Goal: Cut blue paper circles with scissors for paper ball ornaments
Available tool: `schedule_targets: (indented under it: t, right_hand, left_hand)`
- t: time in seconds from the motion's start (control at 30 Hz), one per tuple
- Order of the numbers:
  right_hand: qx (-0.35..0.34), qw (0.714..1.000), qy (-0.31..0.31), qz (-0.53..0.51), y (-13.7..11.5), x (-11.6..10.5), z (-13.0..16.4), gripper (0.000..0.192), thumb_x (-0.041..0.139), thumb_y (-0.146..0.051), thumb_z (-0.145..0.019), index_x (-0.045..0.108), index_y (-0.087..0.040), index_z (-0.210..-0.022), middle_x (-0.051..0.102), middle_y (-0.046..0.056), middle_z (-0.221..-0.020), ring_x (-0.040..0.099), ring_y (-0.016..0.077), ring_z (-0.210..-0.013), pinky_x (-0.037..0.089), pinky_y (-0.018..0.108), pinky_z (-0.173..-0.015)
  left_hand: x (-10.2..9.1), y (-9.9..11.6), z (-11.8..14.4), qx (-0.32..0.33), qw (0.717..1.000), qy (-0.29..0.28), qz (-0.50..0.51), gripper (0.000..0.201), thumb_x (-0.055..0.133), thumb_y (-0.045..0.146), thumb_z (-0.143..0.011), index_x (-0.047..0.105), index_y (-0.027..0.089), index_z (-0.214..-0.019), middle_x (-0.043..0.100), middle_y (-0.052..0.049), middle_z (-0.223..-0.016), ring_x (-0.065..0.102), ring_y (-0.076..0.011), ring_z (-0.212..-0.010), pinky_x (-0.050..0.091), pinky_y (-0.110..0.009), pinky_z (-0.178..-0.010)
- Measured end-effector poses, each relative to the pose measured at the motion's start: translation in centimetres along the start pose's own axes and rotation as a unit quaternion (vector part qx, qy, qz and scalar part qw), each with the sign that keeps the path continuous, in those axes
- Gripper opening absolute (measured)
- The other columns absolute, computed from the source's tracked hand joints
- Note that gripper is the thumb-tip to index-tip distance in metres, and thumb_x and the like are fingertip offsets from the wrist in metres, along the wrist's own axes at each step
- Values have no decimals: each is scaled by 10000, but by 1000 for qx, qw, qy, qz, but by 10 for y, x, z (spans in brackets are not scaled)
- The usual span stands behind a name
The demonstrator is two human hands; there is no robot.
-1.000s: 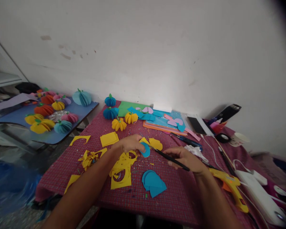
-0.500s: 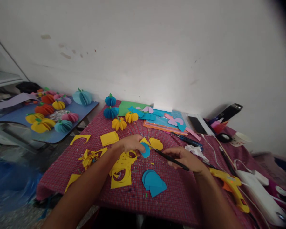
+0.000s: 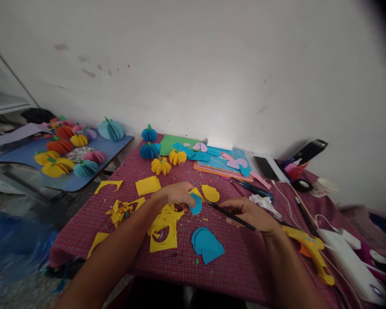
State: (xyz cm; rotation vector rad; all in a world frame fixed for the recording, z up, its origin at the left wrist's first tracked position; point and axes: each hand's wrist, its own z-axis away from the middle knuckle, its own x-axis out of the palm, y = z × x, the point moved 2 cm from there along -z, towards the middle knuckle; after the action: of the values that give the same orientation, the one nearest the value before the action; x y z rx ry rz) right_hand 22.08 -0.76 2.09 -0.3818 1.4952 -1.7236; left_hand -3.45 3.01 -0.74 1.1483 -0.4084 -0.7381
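Observation:
My left hand (image 3: 181, 195) is closed on a blue paper disc (image 3: 196, 204), with a piece of yellow paper (image 3: 196, 191) against its upper edge. In my right hand (image 3: 242, 211) is a pair of black-handled scissors (image 3: 230, 213), seen nearly edge-on. Their thin tip points left and reaches the yellow paper beside the disc. Just behind the tip lies a small stack of yellow paper rounds (image 3: 210, 193). Closer to me, several blue paper rounds (image 3: 206, 243) overlap on the checked cloth. Yellow offcuts (image 3: 167, 240) with round holes lie under and beside my left forearm.
Yellow squares (image 3: 148, 185) and paper pumpkins (image 3: 161, 165) sit further back. Coloured sheets (image 3: 223, 168) lie near the wall. To the right are a yellow glue gun (image 3: 313, 249), cables, a phone (image 3: 266, 168) and a white power strip (image 3: 349, 259). More paper pumpkins (image 3: 59, 167) cover a blue table at left.
Both hands stay almost where they were. The blue disc in my left hand has turned slightly, and the camera view has shifted a little.

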Motion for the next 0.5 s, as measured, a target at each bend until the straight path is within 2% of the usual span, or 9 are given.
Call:
schedule_targets:
  t: [0.13, 0.23, 0.33, 0.37, 0.43, 0.5]
  right_hand:
    - [-10, 1000, -7, -7, -1, 1, -2, 423, 722, -342, -776, 638, -216, -1171, 670, 5, -953, 572, 130, -769, 432, 234, -683]
    - [-9, 999, -34, 2, -3, 0, 1, 446, 724, -347, -772, 625, -205, -1183, 670, 30, -1030, 598, 165, -860, 460, 272, -760]
    - [-8, 999, -46, 17, -2, -11, 13, 477, 720, -360, -769, 602, -206, -1205, 662, 54, -1094, 608, 203, -948, 470, 314, -824]
    - [-11, 999, -29, 24, -1, -17, 17, 489, 718, -362, -769, 590, -214, -1217, 656, 60, -1119, 607, 213, -979, 469, 324, -842]
    - [-18, 997, 47, 51, 6, -32, 23, 492, 699, -375, -778, 571, -215, -1225, 652, 70, -1126, 608, 219, -990, 469, 326, -836]
    - [-10, 979, 178, 103, 15, -45, 23, 455, 667, -412, -782, 582, -187, -1168, 671, 73, -1028, 625, 209, -880, 475, 311, -755]
  left_hand:
    - [-1, 0, 0, 1, 1000, -1, -4, 131, 698, 197, -588, 633, 153, -693, 681, -7, -639, 607, -120, -475, 464, -188, -421]
    - [-3, -3, -1, 11, 1000, 11, 1, 145, 704, 197, -578, 634, 154, -698, 675, -6, -628, 611, -123, -487, 471, -191, -444]
    - [-6, -5, -3, 18, 999, 32, 5, 160, 701, 207, -581, 652, 155, -725, 678, -14, -630, 609, -129, -487, 463, -195, -441]
    - [-6, -5, -3, 23, 999, 40, 16, 169, 699, 210, -586, 661, 153, -741, 690, -25, -658, 618, -133, -504, 471, -200, -452]
    - [-7, -4, -4, 31, 997, 59, 46, 185, 694, 209, -593, 671, 144, -765, 710, -51, -719, 640, -149, -549, 494, -218, -484]
    - [-7, -2, -4, 37, 994, 79, 71, 180, 689, 201, -597, 670, 132, -761, 711, -66, -726, 651, -164, -574, 507, -234, -502]
